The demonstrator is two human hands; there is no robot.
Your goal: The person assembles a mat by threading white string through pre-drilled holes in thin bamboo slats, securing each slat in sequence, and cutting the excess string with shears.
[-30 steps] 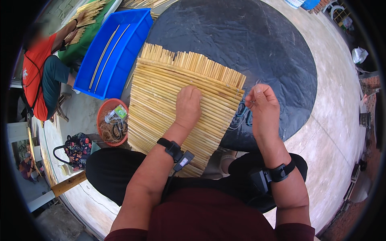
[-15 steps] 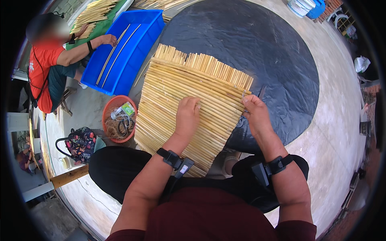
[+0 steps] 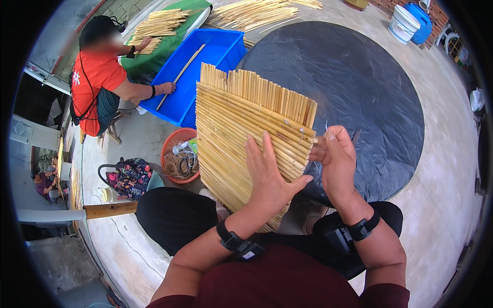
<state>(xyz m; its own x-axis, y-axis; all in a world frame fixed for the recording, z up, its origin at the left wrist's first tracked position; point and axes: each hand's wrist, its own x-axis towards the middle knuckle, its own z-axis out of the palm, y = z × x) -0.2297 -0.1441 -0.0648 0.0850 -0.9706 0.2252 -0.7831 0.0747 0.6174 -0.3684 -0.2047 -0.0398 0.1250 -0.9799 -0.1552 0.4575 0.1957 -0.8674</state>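
Note:
A mat of straight, straw-coloured reed stalks (image 3: 226,138) leans over my lap, its stalks bound side by side with thin thread. Along its far side, shorter stalk ends (image 3: 257,87) stick out beyond a crosswise stalk. My left hand (image 3: 272,177) lies on the mat's lower right part with its fingers spread and thumb out. At the right edge, my right hand (image 3: 338,161) is closed in a pinch, and a bit of pale string (image 3: 326,124) pokes up above its fingertips. How that string runs into the mat is hidden.
A round, black, sheet-covered surface (image 3: 359,92) lies beyond the mat. To the left are an orange basin (image 3: 172,141) of cord, a flowered bag (image 3: 131,177) and a blue tub (image 3: 221,49). A person in a red shirt (image 3: 100,69) holds a stalk (image 3: 179,77) in the tub.
My left hand has slid right across the mat and spread its fingers. My right hand stays at the edge and has turned. The mat is tilted more steeply. The tub now shows one stalk, not two.

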